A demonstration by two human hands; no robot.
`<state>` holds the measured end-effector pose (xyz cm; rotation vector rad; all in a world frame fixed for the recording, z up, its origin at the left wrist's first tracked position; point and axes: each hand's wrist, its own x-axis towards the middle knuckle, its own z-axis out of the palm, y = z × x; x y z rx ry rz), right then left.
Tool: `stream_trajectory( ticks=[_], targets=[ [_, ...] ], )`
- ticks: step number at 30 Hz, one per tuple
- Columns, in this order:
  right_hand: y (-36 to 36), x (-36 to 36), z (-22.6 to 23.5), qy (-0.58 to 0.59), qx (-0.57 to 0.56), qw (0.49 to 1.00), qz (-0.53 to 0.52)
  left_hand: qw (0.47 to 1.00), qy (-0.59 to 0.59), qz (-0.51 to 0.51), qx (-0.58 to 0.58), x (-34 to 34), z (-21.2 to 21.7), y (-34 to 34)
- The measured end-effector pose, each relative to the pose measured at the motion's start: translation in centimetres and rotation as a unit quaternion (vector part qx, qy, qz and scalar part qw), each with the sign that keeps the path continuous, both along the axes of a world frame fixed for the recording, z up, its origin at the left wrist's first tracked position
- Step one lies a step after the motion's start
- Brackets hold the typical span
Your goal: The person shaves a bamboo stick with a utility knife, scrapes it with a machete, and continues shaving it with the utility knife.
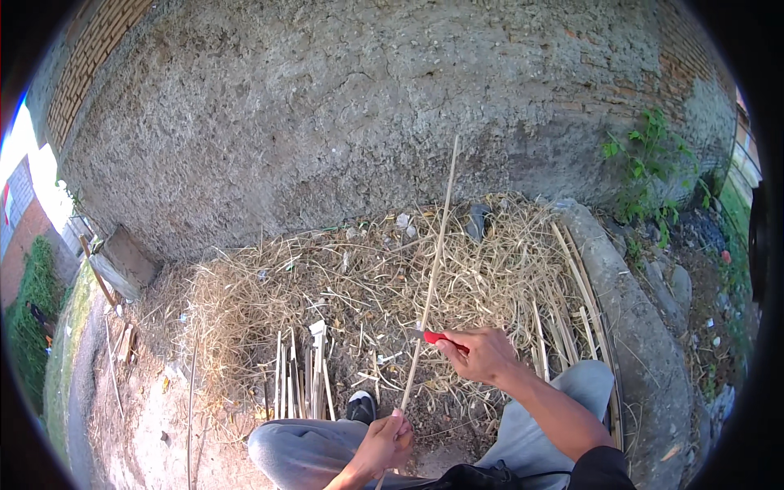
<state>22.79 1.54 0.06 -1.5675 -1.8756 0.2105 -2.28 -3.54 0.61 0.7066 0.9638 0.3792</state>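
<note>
A long, thin bamboo strip (441, 245) slants up and away from my lap, its far tip in front of the wall. My left hand (387, 447) is closed around its lower part, between my knees. My right hand (485, 356) grips a small knife with a red handle (432, 336). The short dark blade crosses the strip a little above my left hand. Whether it cuts into the strip or only rests against it, I cannot tell.
Curly shavings (482, 278) cover the ground before me. Upright split strips (314, 376) stand near my left knee, and longer strips (581, 286) lie at the right by a stone kerb (645, 351). A rough wall (327, 122) closes off the far side. A green plant (649, 167) grows against it.
</note>
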Motion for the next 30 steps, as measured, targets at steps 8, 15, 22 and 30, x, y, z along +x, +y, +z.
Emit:
stream_trajectory(
  ticks=[8,15,22,30],
  targets=[
    [1.3,1.0,-0.4,0.011,0.035,0.999,-0.028,1.0,-0.019,0.011,-0.006,-0.6,-1.2,-0.6],
    [3.0,2.7,-1.4,-0.024,0.03,0.996,-0.083,0.999,0.009,0.005,0.031,-0.1,-0.9,-1.0],
    [3.5,2.9,-1.8,-0.012,0.057,0.995,-0.081,1.0,-0.015,0.006,0.01,-0.6,-1.1,-1.1],
    [4.0,2.6,-2.2,-0.013,0.025,0.996,-0.087,1.0,-0.004,0.014,-0.001,-0.7,-1.4,-0.8]
  ],
)
